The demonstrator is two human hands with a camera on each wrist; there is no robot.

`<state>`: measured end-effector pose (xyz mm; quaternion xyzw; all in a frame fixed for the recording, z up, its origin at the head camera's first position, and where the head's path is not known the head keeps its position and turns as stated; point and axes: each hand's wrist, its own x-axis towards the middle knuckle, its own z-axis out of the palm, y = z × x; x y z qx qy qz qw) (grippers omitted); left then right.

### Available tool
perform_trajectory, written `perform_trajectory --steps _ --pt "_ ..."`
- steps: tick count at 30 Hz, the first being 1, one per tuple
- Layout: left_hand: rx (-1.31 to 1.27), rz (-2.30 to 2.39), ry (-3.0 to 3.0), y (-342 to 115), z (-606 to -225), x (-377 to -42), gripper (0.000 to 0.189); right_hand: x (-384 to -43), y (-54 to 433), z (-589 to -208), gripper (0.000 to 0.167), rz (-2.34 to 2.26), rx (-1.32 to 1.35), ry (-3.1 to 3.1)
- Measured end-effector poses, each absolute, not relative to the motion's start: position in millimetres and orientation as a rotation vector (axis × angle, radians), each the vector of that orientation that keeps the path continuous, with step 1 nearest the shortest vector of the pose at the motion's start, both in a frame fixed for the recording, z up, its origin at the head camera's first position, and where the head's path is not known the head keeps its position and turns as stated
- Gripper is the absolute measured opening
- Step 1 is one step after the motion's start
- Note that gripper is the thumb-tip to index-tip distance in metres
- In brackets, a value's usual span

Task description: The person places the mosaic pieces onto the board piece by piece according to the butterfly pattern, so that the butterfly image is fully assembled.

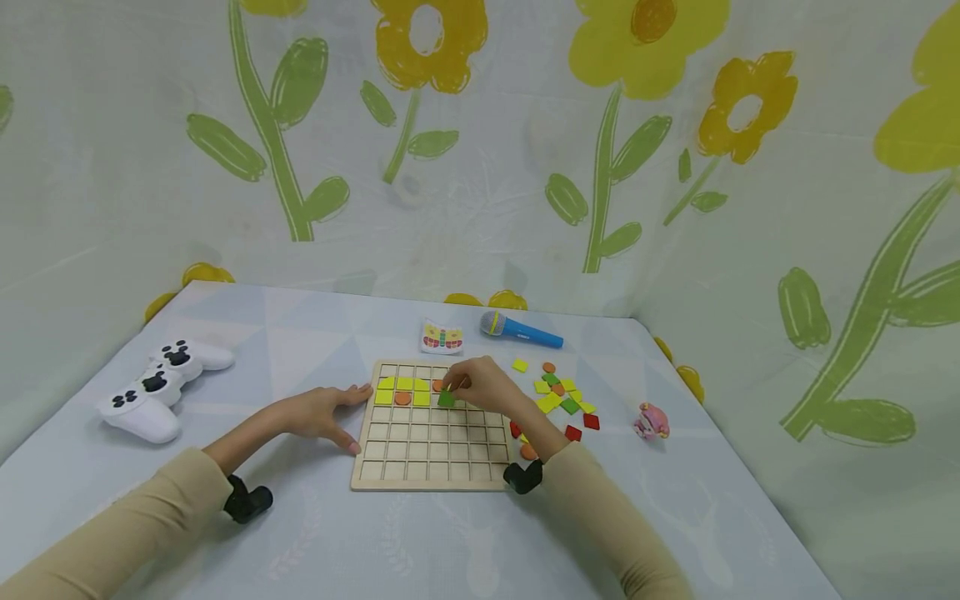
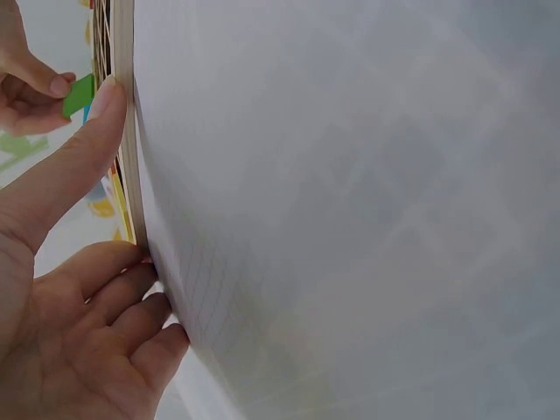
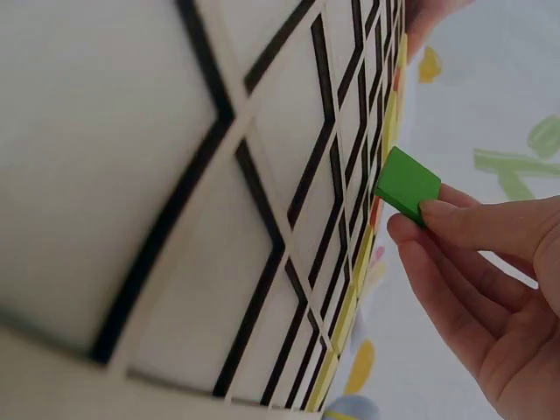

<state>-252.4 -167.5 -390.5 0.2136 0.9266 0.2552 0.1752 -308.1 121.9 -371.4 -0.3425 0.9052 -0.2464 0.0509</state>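
A wooden grid board [image 1: 435, 486] lies on the table, with yellow square tiles [image 1: 405, 383] and round orange pieces [image 1: 402, 399] in its upper left cells. My right hand [image 1: 483, 385] pinches a green square tile [image 3: 409, 182] between thumb and fingertips, over the upper middle of the grid. In the right wrist view the tile is tilted, close over the cells. At the board's left side, my left hand [image 1: 318, 413] has its thumb and fingers spread apart, touching the edge. The left wrist view shows the thumb [image 2: 74, 166] against the board's rim.
Loose yellow, green, red and orange pieces [image 1: 550, 402] are scattered right of the board. Behind it are a small patterned card [image 1: 442, 338] and a blue microphone [image 1: 525, 331]. White game controllers [image 1: 161, 387] lie at left, a pink figurine [image 1: 652, 422] at right.
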Motion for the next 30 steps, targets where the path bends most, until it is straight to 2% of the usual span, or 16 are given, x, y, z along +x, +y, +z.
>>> perform_trajectory --steps 11,20,30 --pt "0.597 0.710 2.631 -166.0 -390.9 -252.7 0.105 -313.9 108.9 -377.9 0.010 -0.700 -0.968 2.823" --pt "0.608 0.728 2.630 -165.9 -394.0 -254.4 0.106 -306.0 105.8 -374.0 0.019 -0.602 -0.890 2.818" --pt "0.596 0.728 2.629 -166.3 -395.8 -255.3 0.106 -295.3 120.4 -364.0 0.021 -0.653 -0.904 2.799"
